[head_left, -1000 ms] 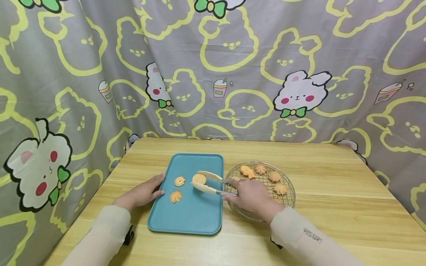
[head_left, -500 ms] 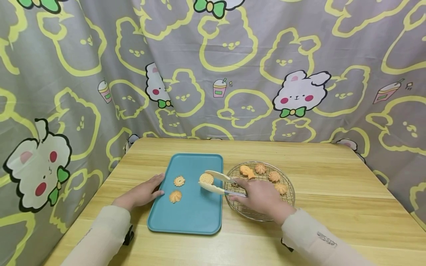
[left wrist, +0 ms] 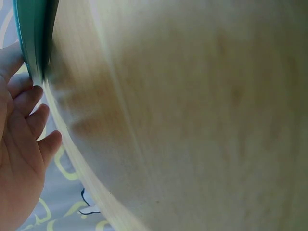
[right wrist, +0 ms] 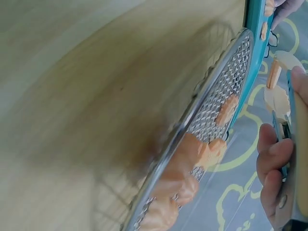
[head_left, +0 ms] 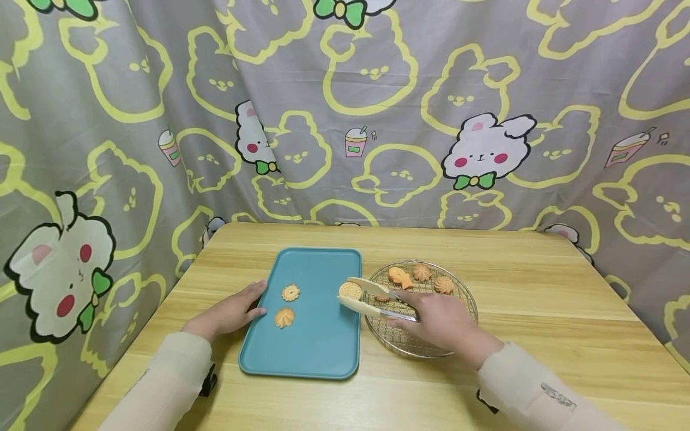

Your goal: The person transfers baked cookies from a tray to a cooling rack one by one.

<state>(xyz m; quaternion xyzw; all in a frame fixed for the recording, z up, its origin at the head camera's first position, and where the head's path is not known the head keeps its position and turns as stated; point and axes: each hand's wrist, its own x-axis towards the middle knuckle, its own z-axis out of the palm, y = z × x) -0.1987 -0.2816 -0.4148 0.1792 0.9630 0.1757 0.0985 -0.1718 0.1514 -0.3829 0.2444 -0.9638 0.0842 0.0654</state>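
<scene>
Bearing a tray [head_left: 309, 353], the table [head_left: 550, 311] fronts patterned fabric [head_left: 345, 114].

Head view: bright, even, pale sheen toward your tabletop's [head_left: 539, 311] near edge | left wrist: dimmer, grain blurred, far edge bowed, soft shadows beside your left hand [left wrist: 21, 149] | right wrist: hazy, diffuse rack [right wrist: 180, 130] shadow

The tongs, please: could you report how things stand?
Right hand grips tongs; left hand touches tray at left edge. Round cookie pinched between tongs, raised above tray. Nothing visibly blocking cookie.
</scene>
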